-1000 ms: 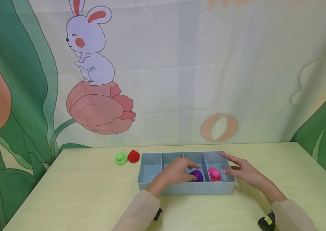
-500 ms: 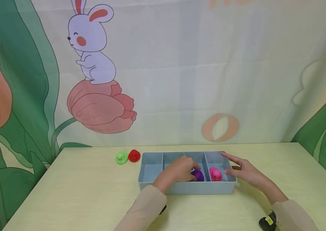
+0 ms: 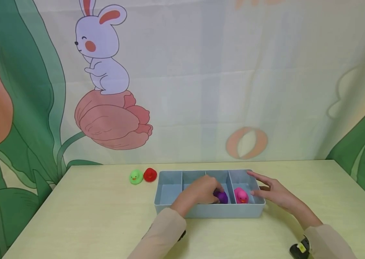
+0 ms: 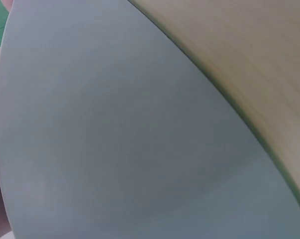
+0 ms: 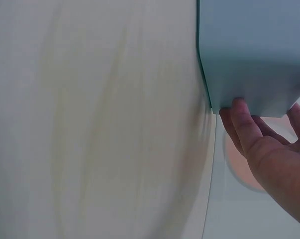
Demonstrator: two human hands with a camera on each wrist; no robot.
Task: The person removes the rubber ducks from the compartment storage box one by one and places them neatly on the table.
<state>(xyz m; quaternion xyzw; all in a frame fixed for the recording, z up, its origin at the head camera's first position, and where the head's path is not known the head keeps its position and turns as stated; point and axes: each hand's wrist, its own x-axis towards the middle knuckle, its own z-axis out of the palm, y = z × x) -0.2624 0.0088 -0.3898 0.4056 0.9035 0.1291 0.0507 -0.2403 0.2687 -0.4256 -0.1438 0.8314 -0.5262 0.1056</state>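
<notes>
A grey-blue divided box (image 3: pixel 221 211) lies lengthwise across the table. My left hand (image 3: pixel 200 190) reaches over its front wall, fingers curled round a purple rubber duck (image 3: pixel 223 197) partly hidden by them. That duck is in the compartment just left of the one with the pink rubber duck (image 3: pixel 241 195). At the box's right end, my right hand (image 3: pixel 274 192) grips the end wall, thumb at the rim. The right wrist view has the fingers (image 5: pixel 247 127) against the outside of the box wall (image 5: pixel 254 55). In the left wrist view the front wall (image 4: pixel 115 124) hides nearly all of the left hand.
To the left of the box, a green rubber duck (image 3: pixel 135 177) and a red rubber duck (image 3: pixel 150 175) sit side by side near the back of the pale table (image 3: pixel 88 216). Behind rises a printed cloth (image 3: pixel 182 90) with a rabbit and flowers.
My left hand has shifted slightly right and closed its fingers round the purple duck, covering more of it. The right hand stays at the box's end.
</notes>
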